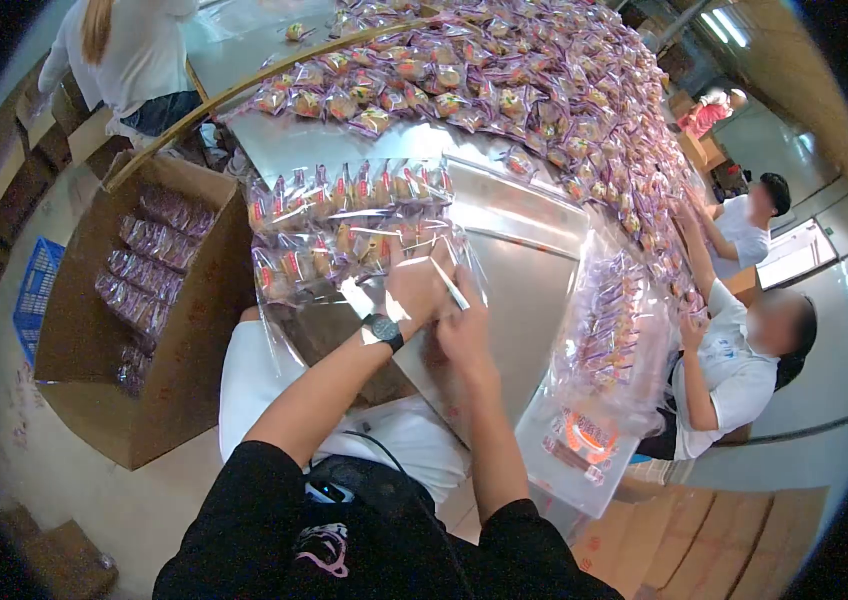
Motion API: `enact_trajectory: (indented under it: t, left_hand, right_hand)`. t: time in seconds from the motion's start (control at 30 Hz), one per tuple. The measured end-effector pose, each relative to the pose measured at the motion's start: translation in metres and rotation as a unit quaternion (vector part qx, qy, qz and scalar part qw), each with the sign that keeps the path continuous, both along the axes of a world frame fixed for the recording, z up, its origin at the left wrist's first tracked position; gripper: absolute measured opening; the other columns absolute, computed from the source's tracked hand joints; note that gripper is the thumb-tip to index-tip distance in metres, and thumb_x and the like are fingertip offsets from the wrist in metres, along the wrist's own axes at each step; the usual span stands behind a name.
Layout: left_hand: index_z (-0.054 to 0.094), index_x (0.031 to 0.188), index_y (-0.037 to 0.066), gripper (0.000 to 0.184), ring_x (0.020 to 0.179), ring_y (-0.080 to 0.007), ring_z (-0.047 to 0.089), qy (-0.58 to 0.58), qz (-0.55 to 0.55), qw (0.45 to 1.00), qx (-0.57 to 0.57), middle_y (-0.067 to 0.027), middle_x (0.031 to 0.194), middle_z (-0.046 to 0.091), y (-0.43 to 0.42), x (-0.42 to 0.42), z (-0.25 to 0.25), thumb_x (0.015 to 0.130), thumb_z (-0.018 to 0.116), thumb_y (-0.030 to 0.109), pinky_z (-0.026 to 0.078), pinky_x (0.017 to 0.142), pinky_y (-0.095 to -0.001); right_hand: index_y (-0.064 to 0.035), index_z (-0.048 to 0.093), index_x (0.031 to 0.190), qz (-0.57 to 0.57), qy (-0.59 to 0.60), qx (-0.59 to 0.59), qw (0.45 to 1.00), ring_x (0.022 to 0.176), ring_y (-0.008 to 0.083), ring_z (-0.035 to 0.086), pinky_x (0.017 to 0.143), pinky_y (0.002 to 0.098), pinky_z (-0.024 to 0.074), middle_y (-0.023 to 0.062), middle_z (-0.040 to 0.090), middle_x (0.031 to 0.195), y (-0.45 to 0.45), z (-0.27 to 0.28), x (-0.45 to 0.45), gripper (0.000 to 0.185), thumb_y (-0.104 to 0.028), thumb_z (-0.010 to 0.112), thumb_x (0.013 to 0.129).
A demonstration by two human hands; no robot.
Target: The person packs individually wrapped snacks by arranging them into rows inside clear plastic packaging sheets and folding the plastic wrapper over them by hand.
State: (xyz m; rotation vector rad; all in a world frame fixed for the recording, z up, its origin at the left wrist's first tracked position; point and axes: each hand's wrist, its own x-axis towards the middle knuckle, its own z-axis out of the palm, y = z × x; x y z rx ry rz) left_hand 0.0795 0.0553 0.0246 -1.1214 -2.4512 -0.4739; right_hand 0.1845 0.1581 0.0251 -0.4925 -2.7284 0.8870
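Two rows of small wrapped packs [329, 190] lie in a large clear plastic bag [289, 240] on the metal table before me. At the bag's right end, my left hand [416, 288], with a dark watch on its wrist, is closed on the plastic. Beside it my right hand [463, 325] is closed too, at the same gathered edge. A narrow white strip [450, 284] shows between the hands; whether it is a tape or a bright fold of plastic I cannot tell. Several fingertips are hidden by glare and film.
A big heap of wrapped packs [534, 75] covers the table's far side, behind a wooden rail [314, 52]. An open carton [159, 400] with filled bags stands at my left. Clear printed bags [584, 440] lie at right. Co-workers [734, 370] sit along the right side.
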Motion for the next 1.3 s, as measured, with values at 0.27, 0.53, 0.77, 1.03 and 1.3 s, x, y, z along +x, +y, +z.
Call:
enact_trajectory:
  t: [0.27,0.53,0.77,1.03,1.3]
  left_hand:
    - [0.062,0.139,0.005,0.05,0.128,-0.0261,0.061,0.071,0.031,0.997,-0.026,-0.0144,0.15,0.057,0.009,0.007,-0.012,0.094,0.061,0.027,0.036,0.107,-0.071]
    - [0.066,0.129,0.003,0.043,0.125,-0.0345,0.056,0.033,0.039,0.998,0.023,-0.0124,0.136,0.062,0.015,0.01,-0.012,0.091,0.059,0.021,0.036,0.111,-0.068]
    - [0.06,0.14,0.011,0.05,0.127,-0.0388,0.054,-0.023,-0.015,0.999,0.016,-0.0176,0.136,0.062,0.002,0.008,-0.007,0.093,0.056,0.027,0.034,0.11,-0.0687]
    - [0.05,0.149,0.003,0.075,0.144,-0.0341,0.044,-0.041,-0.105,0.993,0.02,-0.0167,0.152,0.051,-0.088,0.041,0.019,0.085,0.071,0.034,0.025,0.125,-0.0573]
    - [0.049,0.15,0.004,0.077,0.151,-0.0332,0.037,0.006,-0.09,0.991,-0.101,-0.0147,0.159,0.045,-0.151,0.009,0.028,0.08,0.071,0.027,0.027,0.124,-0.0546]
  right_hand:
    - [0.0007,0.073,0.106,-0.121,0.273,0.168,0.939,0.07,0.0296,0.066,0.067,0.0423,0.0535,0.017,0.07,0.082,0.003,0.033,0.007,0.027,-0.023,0.075,0.093]
    - [0.0045,0.075,0.106,-0.115,0.145,-0.032,0.982,0.062,0.0095,0.057,0.059,0.0305,0.0469,0.0117,0.069,0.071,-0.024,0.034,0.044,0.022,-0.015,0.068,0.1]
    - [0.0025,0.077,0.109,-0.118,0.182,0.006,0.976,0.062,0.0101,0.06,0.058,0.0289,0.0476,0.0104,0.072,0.074,-0.033,0.04,0.062,0.02,-0.012,0.072,0.097]
    - [-0.0038,0.073,0.092,-0.192,0.15,0.007,0.97,0.068,0.0133,0.065,0.059,0.0281,0.0491,0.0094,0.074,0.084,-0.05,0.055,0.102,0.019,-0.013,0.087,0.082]
    - [0.0044,0.056,0.138,0.165,0.102,0.005,0.981,0.131,0.0423,0.057,0.112,0.0492,0.0445,0.027,0.058,0.14,-0.143,0.053,0.094,0.058,-0.009,0.076,0.086]
